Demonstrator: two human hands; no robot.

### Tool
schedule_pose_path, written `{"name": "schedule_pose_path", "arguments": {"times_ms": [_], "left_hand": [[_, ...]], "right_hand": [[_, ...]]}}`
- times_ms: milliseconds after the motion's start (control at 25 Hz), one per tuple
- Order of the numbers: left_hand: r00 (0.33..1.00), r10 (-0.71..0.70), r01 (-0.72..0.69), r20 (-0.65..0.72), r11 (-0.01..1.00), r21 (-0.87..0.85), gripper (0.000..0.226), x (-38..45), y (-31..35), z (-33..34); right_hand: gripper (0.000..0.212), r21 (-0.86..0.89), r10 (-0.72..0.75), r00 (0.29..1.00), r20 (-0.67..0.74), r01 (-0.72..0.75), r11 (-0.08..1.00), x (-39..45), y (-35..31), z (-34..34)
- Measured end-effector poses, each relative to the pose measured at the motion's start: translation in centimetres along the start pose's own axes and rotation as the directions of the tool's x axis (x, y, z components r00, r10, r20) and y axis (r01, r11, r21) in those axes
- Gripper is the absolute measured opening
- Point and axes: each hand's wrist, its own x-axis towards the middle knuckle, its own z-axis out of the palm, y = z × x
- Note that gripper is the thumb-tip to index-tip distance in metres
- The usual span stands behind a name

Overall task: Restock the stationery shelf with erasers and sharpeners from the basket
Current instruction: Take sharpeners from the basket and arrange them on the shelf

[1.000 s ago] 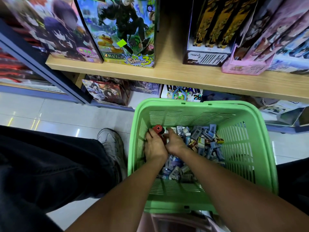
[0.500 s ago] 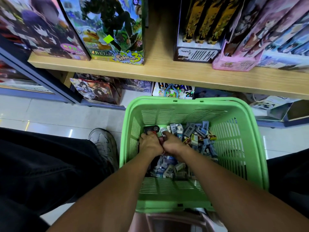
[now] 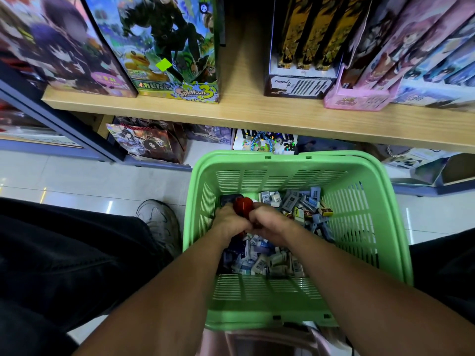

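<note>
Below, both hands [image 3: 253, 222] mid-basket [image 3: 393, 242], gripping red sharpener [image 3: 243, 205]

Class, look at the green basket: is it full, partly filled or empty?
Partly filled. The green basket holds small packets covering its floor, but its slotted walls rise bare well above them.

I have both forearms reaching into the basket [image 3: 380, 201], left hand [image 3: 228, 222] and right hand [image 3: 270, 223] curled, knuckles touching.

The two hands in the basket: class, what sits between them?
In the head view, a red sharpener sits between the left hand and right hand, low in the green basket.
</note>
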Motion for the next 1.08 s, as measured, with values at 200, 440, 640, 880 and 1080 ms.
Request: {"name": "schedule_pose_path", "arguments": {"times_ms": [200,440,640,880,1080], "left_hand": [[0.989,-0.029,0.062,0.147,0.972,-0.225,0.051,-1.6,0.0,0.6],[0.992,-0.051,0.098,0.115,0.891,-0.444,0.032,-1.2,0.1,1.0],[0.98,-0.168,0.196,0.108,0.714,-0.672,0.022,-0.8,0.4,0.8],[0.981,-0.173,0.164,0.087,0.505,-0.847,0.039,-0.2,1.0,1.3],[0.959,-0.267,0.185,0.094,0.339,-0.923,0.013,1.5,2.0,0.6]], "right_hand": [[0.035,-0.01,-0.064,0.998,-0.017,0.064,0.998,-0.4,0.1,-0.7],[0.03,0.082,-0.044,0.998,-0.048,0.047,0.995,0.1,-0.1,0.0],[0.016,0.03,-0.04,0.988,-0.148,0.045,0.999,-0.7,-0.7,0.4],[0.027,-0.015,-0.165,0.874,-0.458,0.178,0.984,0.7,-1.5,1.0],[0.02,0.252,-0.058,0.905,-0.421,0.179,0.951,1.5,-2.8,1.5]]}}
